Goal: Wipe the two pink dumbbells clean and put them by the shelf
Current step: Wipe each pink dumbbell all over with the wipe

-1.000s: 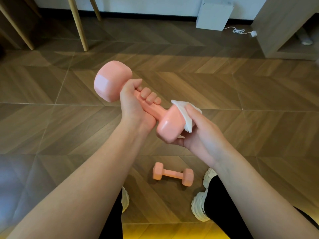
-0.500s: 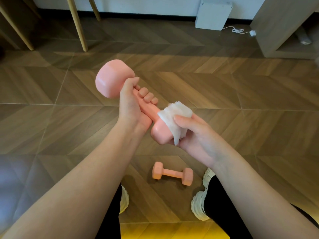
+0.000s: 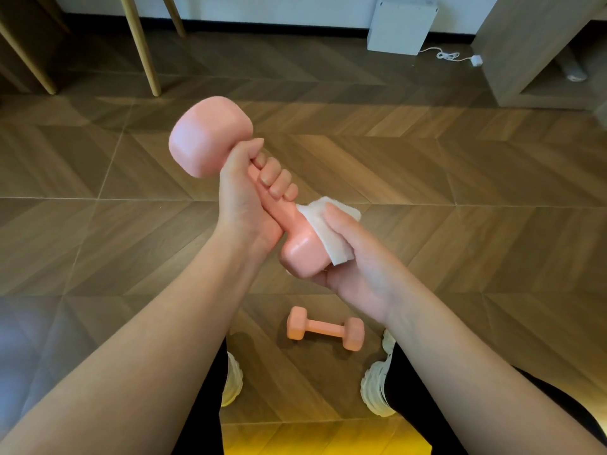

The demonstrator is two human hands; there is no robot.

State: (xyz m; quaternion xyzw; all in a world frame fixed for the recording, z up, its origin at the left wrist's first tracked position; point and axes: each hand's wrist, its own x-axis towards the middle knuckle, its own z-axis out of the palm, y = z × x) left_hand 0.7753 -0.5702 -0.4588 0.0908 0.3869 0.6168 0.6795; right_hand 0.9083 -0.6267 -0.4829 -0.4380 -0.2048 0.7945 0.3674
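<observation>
My left hand [image 3: 249, 205] grips the bar of a pink dumbbell [image 3: 210, 139], held tilted in the air with one head up at the left and the other head low by my right palm. My right hand [image 3: 354, 261] wraps round that lower head and presses a white cloth [image 3: 328, 234] against it with the thumb. A second pink dumbbell [image 3: 325, 328] lies on the wooden floor between my feet. The wooden shelf [image 3: 525, 54] stands at the far right.
Pale wooden furniture legs [image 3: 141, 44] stand at the back left. A white box [image 3: 402, 24] sits against the wall, with a white cable and plug [image 3: 460, 57] beside it. My white shoes [image 3: 377, 385] flank the floor dumbbell.
My right hand has turned the cloth round the lower head, from its right side over the top and back towards the right. The left hand keeps its grip; the dumbbell tilted slightly.
</observation>
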